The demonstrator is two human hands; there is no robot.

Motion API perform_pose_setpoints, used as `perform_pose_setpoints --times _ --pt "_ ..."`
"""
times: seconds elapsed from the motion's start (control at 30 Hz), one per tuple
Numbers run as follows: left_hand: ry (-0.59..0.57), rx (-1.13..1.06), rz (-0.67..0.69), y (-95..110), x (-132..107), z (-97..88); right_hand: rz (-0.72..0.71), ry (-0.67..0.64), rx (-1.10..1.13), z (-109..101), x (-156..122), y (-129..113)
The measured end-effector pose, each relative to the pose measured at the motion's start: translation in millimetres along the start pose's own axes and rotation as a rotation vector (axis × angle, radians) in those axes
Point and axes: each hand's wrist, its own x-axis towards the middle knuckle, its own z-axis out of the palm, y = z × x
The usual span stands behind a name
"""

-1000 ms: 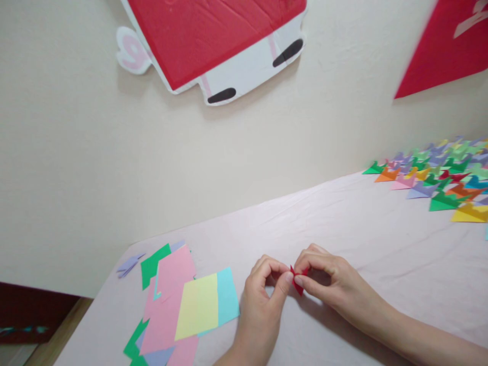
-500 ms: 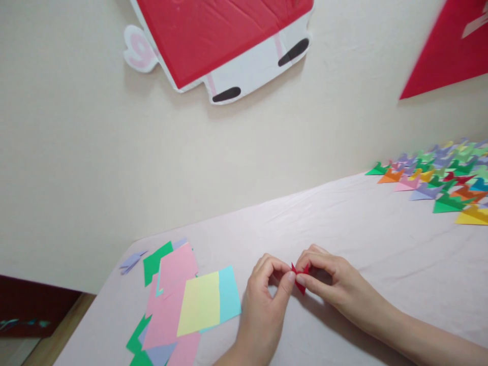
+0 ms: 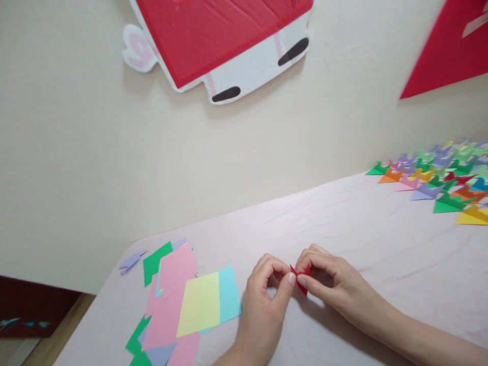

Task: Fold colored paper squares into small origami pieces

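A small folded red paper piece [image 3: 300, 280] is pinched between both my hands just above the pale pink tablecloth [image 3: 366, 244]. My left hand [image 3: 265, 305] grips its left side with thumb and curled fingers. My right hand [image 3: 330, 284] pinches its right side, fingers closed over the top. Most of the red piece is hidden by my fingertips. To the left of my left hand lies a loose stack of flat coloured paper squares [image 3: 183, 305] in pink, yellow, light blue, green and lilac.
Several folded paper pieces in many colours [image 3: 442, 180] are spread over the table's far right. One lilac folded piece [image 3: 131, 262] lies near the table's left corner. The cream wall [image 3: 114, 162] behind carries red and white paper decorations [image 3: 229, 40]. Wooden floor shows at bottom left.
Both hands stay pinched on the red piece with only slight finger shifts. The view has drifted a little, nothing else moved.
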Motion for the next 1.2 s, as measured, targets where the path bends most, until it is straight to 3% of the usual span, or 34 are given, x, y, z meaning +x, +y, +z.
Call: perform_pose_setpoints --times 0.27,0.67,0.87,1.2 --pt "-0.035 0.116 -0.001 0.0 -3.3 0.6 0.013 -0.018 -0.004 0.4 -0.7 5.1" --pt "0.022 0.076 0.033 -4.3 -2.9 0.5 0.052 -0.011 0.097 -0.8 2.0 4.0" --pt "-0.006 0.044 -0.001 -1.2 0.2 -0.8 0.056 -0.012 0.130 -0.2 1.7 5.7" --pt "0.041 0.002 0.005 -4.6 -0.2 -1.2 0.033 -0.067 0.038 2.5 1.0 6.8"
